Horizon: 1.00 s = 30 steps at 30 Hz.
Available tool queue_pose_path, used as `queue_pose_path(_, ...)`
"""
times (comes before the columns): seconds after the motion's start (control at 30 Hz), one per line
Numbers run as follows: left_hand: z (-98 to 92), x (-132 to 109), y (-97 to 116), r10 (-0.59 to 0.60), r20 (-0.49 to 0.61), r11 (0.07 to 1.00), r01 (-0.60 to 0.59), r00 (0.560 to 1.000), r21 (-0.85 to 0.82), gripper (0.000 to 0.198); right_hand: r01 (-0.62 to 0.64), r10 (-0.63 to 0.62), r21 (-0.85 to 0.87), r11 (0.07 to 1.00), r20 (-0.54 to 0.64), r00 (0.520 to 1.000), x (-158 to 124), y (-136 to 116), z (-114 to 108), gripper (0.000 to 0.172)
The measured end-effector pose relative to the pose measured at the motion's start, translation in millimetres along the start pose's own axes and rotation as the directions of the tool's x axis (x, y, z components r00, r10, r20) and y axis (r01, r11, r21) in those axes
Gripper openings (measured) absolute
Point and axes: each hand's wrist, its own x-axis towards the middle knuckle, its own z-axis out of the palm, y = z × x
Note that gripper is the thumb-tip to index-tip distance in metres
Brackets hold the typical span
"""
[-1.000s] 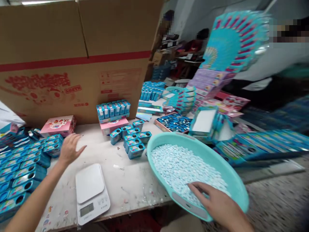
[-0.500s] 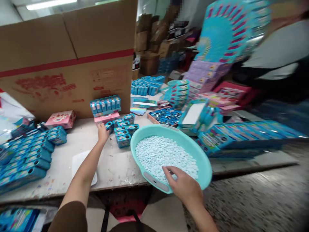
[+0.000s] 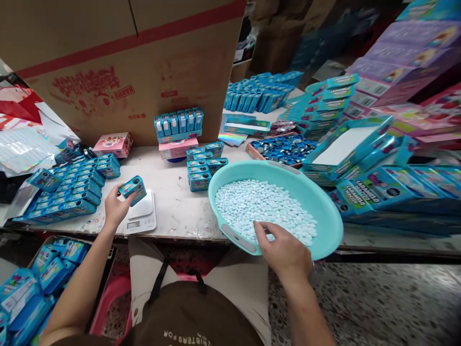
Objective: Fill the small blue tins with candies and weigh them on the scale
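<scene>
My left hand [image 3: 115,207] grips a small blue candy box [image 3: 134,189] with a dark round opening on its upper face. The box is in the air, over or just behind a white kitchen scale [image 3: 148,217] with a small display. My right hand [image 3: 286,252] is at the near side of an oval turquoise basin [image 3: 329,218], thumb and forefinger pinched together over the pale blue candies [image 3: 261,204]. Whether anything is between those fingertips is hidden. More upright boxes [image 3: 200,180] with round openings stand left of the basin.
Rows of blue boxes [image 3: 77,192] fill the table's left side. A big cardboard carton [image 3: 144,96] rises behind. Round blue-silver pieces [image 3: 288,146] fill a tray behind the basin. Display boxes [image 3: 382,192] lean at right. A carton of blue packs [image 3: 46,278] sits below left.
My left hand has come nearer from the group of boxes by the basin, bringing one box to the scale. My right hand stays over the candies. The view has tilted down.
</scene>
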Motion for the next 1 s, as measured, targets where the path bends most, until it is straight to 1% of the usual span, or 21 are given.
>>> queue_pose_path(0.03, -9.2, -10, -1, 0.013, -0.01, 1.0, -0.013, 1.0, 0.016, 0.043, -0.007, 0.007, -0.001, 1.0, -0.002, 1.0, 0, 1, 1, 0.034)
queue_pose_path(0.1, -20.3, -27, 0, 0.067, -0.004, 0.997, -0.067, 0.998, 0.044, 0.041, -0.017, 0.017, 0.004, 1.0, -0.012, 1.0, -1, 2, 4, 0.033)
queue_pose_path(0.2, -23.4, -44, 11, 0.2, 0.074, 0.979, -0.202, 0.977, 0.017, 0.036, -0.005, 0.005, 0.016, 1.0, -0.038, 0.999, -1, 4, 8, 0.031)
queue_pose_path(0.27, -20.1, -47, 27, 0.3, 0.138, 0.954, -0.296, 0.944, -0.047, 0.034, 0.024, -0.022, 0.024, 0.999, -0.066, 0.998, 0, 5, 9, 0.03)
queue_pose_path(0.3, -17.6, -47, 38, 0.345, 0.151, 0.938, -0.336, 0.926, -0.084, 0.034, 0.039, -0.037, 0.028, 0.999, -0.079, 0.996, 0, 5, 9, 0.029)
queue_pose_path(0.37, -10.8, -43, 65, 0.432, 0.123, 0.898, -0.415, 0.893, -0.145, 0.036, 0.067, -0.063, 0.038, 0.997, -0.1, 0.993, 1, 5, 9, 0.027)
queue_pose_path(0.4, -6.4, -40, 80, 0.478, 0.084, 0.872, -0.461, 0.874, -0.166, 0.038, 0.076, -0.071, 0.044, 0.996, -0.11, 0.991, 2, 4, 9, 0.026)
queue_pose_path(0.47, 6.1, -32, 111, 0.57, -0.011, 0.807, -0.562, 0.822, -0.182, 0.042, 0.089, -0.081, 0.055, 0.995, -0.13, 0.988, 3, 3, 8, 0.026)
queue_pose_path(0.5, 14.9, -28, 126, 0.614, -0.035, 0.772, -0.609, 0.789, -0.179, 0.043, 0.095, -0.086, 0.059, 0.994, -0.138, 0.987, 4, 3, 7, 0.026)
queue_pose_path(0.53, 25.6, -23, 139, 0.66, -0.023, 0.737, -0.653, 0.751, -0.177, 0.044, 0.101, -0.092, 0.063, 0.993, -0.144, 0.985, 4, 2, 7, 0.026)
queue_pose_path(0.57, 37.9, -19, 150, 0.705, 0.022, 0.7, -0.691, 0.709, -0.182, 0.044, 0.108, -0.097, 0.067, 0.992, -0.147, 0.984, 5, 2, 6, 0.027)
queue_pose_path(0.6, 51.5, -15, 160, 0.745, 0.093, 0.664, -0.722, 0.66, -0.194, 0.043, 0.113, -0.102, 0.071, 0.991, -0.15, 0.983, 6, 1, 6, 0.027)
queue_pose_path(0.67, 79.1, -9, 174, 0.796, 0.244, 0.601, -0.767, 0.553, -0.224, 0.042, 0.123, -0.111, 0.074, 0.99, -0.154, 0.982, 7, 1, 5, 0.027)
queue_pose_path(0.7, 91.3, -7, 179, 0.809, 0.291, 0.578, -0.781, 0.511, -0.235, 0.042, 0.131, -0.118, 0.073, 0.989, -0.157, 0.98, 7, 2, 4, 0.026)
queue_pose_path(0.77, 109.2, -4, 187, 0.829, 0.327, 0.538, -0.808, 0.455, -0.239, 0.042, 0.153, -0.139, 0.072, 0.986, -0.165, 0.976, 8, 2, 4, 0.026)
queue_pose_path(0.8, 114.6, -4, 190, 0.84, 0.336, 0.514, -0.824, 0.426, -0.239, 0.043, 0.162, -0.148, 0.071, 0.984, -0.17, 0.974, 9, 2, 4, 0.026)
queue_pose_path(0.83, 117.9, -3, 194, 0.85, 0.34, 0.492, -0.838, 0.402, -0.237, 0.044, 0.168, -0.153, 0.072, 0.983, -0.175, 0.973, 9, 2, 3, 0.027)
queue_pose_path(0.87, 119.4, -3, 197, 0.856, 0.34, 0.477, -0.848, 0.389, -0.232, 0.045, 0.17, -0.154, 0.073, 0.983, -0.179, 0.972, 10, 2, 3, 0.027)
queue_pose_path(0.9, 120.0, -2, 200, 0.859, 0.339, 0.471, -0.854, 0.385, -0.222, 0.046, 0.169, -0.153, 0.073, 0.983, -0.182, 0.971, 10, 2, 3, 0.027)
queue_pose_path(1.0, 119.6, -1, 207, 0.86, 0.322, 0.469, -0.861, 0.395, -0.197, 0.046, 0.162, -0.147, 0.072, 0.984, -0.18, 0.973, 10, 2, 2, 0.027)
